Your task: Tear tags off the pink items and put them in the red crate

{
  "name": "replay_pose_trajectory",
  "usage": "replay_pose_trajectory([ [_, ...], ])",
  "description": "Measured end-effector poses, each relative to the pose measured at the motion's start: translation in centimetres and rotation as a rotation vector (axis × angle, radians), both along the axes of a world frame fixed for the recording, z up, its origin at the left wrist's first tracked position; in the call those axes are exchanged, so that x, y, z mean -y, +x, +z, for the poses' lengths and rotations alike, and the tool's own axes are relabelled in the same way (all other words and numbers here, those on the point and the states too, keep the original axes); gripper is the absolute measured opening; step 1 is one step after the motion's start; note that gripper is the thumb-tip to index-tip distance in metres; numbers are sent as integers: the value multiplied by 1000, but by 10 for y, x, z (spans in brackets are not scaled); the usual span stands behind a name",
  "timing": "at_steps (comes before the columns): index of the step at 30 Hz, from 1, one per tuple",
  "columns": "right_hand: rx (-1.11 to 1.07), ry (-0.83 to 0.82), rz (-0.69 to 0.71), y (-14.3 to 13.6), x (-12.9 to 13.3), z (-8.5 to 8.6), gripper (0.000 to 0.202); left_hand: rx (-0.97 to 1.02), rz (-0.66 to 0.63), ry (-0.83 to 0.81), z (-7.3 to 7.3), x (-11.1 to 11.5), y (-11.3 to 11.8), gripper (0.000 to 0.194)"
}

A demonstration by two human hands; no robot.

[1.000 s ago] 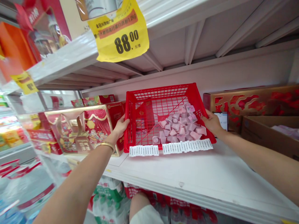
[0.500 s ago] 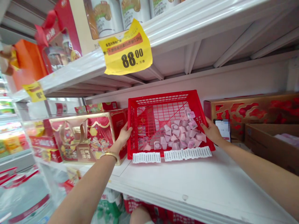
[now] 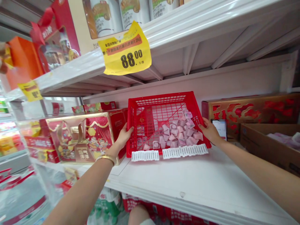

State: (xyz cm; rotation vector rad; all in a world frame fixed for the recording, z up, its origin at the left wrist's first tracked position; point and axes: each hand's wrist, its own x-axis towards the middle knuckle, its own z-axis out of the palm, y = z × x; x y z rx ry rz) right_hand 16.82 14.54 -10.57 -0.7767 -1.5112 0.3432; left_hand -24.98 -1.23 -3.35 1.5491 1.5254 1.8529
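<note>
A red plastic basket (image 3: 161, 98) is tilted toward me above the white shelf board. My left hand (image 3: 124, 135) grips its left rim, thumb over the edge. On the opposite side my right hand (image 3: 209, 131) clasps the right rim. Inside, small pink packaged cups (image 3: 179, 132) are heaped toward the right and front. Strips of white barcode labels (image 3: 185, 151) run along the basket's front edge. Just behind my right hand stands a phone (image 3: 219, 128) with a lit screen.
Left of the basket stands a red and gold gift box (image 3: 82, 137). To the right are a gold box (image 3: 257, 109) and an open cardboard box (image 3: 267, 143). A yellow price tag (image 3: 127, 51) hangs from the upper shelf (image 3: 173, 29). Bottled drinks (image 3: 105, 203) sit below.
The basket and both hands appear slightly further left in view, along with the surrounding shelves. Both hands keep their hold on the basket, and the cups lie much as before.
</note>
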Motion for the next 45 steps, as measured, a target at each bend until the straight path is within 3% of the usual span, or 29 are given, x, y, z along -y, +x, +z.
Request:
replay_pose_trajectory([
  [3, -131, -33, -31, 2, 11, 4, 48, -102, 258, 43, 13, 12, 9, 52],
  [5, -195, -3, -102, 4, 25, 8, 46, -232, 469, 178, 22, 23, 21, 53],
  [7, -199, 48, -188, 6, 43, 9, 41, -376, 531, 321, 27, 33, 42, 47],
  [10, -87, 88, -242, 7, 71, 7, 34, -531, 353, 356, 27, 40, 92, 34],
  [15, 154, 162, -251, 10, 100, -2, 23, -733, -72, 49, 12, 15, 185, 28],
  [17, 218, 159, -277, 15, 102, -4, 21, -795, -131, -60, 5, -3, 213, 30],
  [22, 271, 14, -317, 33, 93, -9, 19, -900, -96, -366, -13, -42, 257, 32],
  [27, 283, -72, -344, 40, 88, -7, 19, -882, -87, -453, -31, -63, 271, 22],
  [32, 272, -43, -342, 39, 93, -3, 16, -802, -100, -420, -38, -74, 262, 22],
  [35, 289, -67, -311, 38, 94, -2, 15, -654, -83, -365, -38, -75, 254, 26],
  [39, 255, -75, -285, 36, 93, -3, 15, -366, -68, -157, -34, -70, 250, 29],
  [42, 169, -65, -226, 34, 93, -3, 14, 17, -330, -89, -30, -59, 256, 32],
  [45, 27, -85, -78, 32, 95, 2, 18, 306, -667, -177, -29, -45, 266, 34],
])
